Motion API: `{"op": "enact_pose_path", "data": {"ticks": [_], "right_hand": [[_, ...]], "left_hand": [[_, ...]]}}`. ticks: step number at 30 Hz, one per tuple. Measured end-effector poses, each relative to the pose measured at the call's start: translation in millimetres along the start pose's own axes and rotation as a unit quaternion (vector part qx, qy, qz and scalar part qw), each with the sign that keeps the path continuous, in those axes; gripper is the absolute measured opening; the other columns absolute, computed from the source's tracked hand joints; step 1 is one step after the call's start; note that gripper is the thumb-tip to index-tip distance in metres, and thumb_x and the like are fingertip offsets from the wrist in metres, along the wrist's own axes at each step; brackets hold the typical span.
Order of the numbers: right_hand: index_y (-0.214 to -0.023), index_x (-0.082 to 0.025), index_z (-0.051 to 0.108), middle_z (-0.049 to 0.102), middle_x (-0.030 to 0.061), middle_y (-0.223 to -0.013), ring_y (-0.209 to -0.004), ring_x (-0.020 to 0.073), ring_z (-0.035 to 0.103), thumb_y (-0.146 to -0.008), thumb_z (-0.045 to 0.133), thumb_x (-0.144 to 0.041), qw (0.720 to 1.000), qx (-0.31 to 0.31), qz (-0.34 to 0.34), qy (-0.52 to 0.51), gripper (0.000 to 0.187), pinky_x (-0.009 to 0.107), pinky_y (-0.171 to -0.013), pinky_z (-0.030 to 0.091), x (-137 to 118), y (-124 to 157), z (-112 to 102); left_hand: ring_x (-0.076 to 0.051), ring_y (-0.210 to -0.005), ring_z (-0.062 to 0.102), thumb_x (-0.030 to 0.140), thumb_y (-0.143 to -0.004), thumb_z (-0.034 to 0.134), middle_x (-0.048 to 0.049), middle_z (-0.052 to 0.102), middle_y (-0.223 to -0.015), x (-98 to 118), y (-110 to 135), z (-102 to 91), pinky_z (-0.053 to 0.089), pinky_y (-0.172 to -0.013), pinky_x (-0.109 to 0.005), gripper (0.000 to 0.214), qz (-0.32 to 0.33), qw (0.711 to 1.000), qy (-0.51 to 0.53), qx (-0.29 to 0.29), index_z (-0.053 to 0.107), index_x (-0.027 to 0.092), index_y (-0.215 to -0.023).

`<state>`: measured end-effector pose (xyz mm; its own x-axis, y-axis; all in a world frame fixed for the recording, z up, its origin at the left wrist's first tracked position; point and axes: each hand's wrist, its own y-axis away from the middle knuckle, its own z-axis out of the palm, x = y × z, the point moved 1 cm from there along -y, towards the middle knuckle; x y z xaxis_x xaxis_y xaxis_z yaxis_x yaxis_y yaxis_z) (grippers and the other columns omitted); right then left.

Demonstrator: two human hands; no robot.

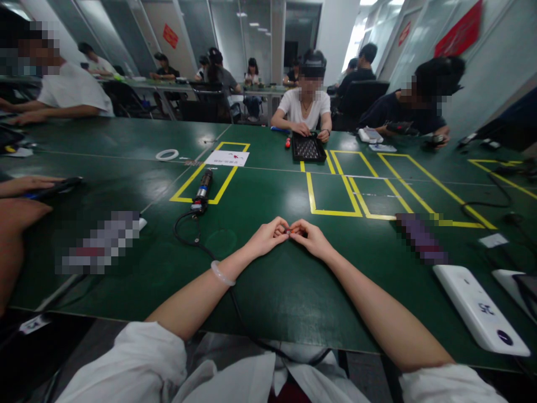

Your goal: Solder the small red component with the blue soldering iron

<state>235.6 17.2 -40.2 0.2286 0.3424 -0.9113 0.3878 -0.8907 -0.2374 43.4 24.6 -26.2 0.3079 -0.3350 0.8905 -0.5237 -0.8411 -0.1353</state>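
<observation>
Orange-tinged tiny piece sits between curled fingers.

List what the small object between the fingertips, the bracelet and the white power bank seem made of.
Small object: too small to tell; only reddish and orange tints show, finish unclear.
Bracelet: perhaps stone, glass or plastic; pale, smooth and slightly milky-looking.
White power bank: probably hard plastic, judging by its smooth, even, moulded-looking shell with rounded corners.
</observation>
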Motion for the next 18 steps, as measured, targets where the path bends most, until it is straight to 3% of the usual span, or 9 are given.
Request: {"op": "enact_pose_path", "data": {"ticks": [7, 18], "right_hand": [[-0.1, -0.018, 0.058, 0.067, 0.0032, -0.087, -0.073, 0.014, 0.059, -0.083, 0.064, -0.035, 1.0, -0.002, -0.01, 0.002, 0.024, 0.027, -0.07, 0.047, -3.2, 0.9, 0.3], [-0.096, -0.019, 0.061, 0.059, 0.0001, -0.075, -0.066, 0.0141, 0.054, -0.084, 0.061, -0.035, 0.998, 0.029, -0.007, 0.064, 0.021, 0.026, -0.063, 0.043, -1.9, -0.3, -1.1]], "left_hand": [[-0.013, -0.074, 0.062, 0.035, -0.088, 0.055, -0.0006, 0.065, -0.082, 4.1, 0.9, -0.6, 0.045, -0.067, -0.023, 0.02, 0.006, 1.0, -0.019, -0.002, 0.054, 0.019, -0.099], [-0.014, -0.081, 0.063, 0.033, -0.087, 0.055, -0.0049, 0.066, -0.093, 1.8, -0.1, -4.7, 0.048, -0.072, -0.026, 0.021, 0.008, 1.0, -0.02, 0.005, 0.053, 0.018, -0.101]]}}
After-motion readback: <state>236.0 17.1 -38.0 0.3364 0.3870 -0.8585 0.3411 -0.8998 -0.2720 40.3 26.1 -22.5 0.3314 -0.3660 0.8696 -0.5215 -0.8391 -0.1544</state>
